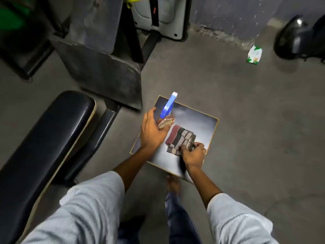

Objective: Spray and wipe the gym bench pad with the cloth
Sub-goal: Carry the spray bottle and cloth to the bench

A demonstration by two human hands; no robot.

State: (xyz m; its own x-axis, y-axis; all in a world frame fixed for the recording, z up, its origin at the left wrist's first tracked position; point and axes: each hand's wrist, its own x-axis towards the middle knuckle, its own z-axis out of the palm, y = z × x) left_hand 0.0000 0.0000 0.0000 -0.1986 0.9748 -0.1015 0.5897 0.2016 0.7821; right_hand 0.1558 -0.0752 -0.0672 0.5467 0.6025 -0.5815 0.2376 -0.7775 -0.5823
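The bench pad (pixel 52 131) is smooth, glossy black vinyl. The cloth (pixel 179 140) is soft striped woven fabric, and the spray bottle (pixel 168 108) has a shiny blue plastic head. The floor (pixel 246 129) is rough, matt concrete.

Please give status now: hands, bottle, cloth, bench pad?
Left hand grips spray bottle. Right hand grips folded cloth on small stool. Bench pad untouched, nothing blocking.

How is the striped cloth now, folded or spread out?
Folded: the striped cloth lies as a compact layered bundle on the small dark board, and the right hand grips its near edge.
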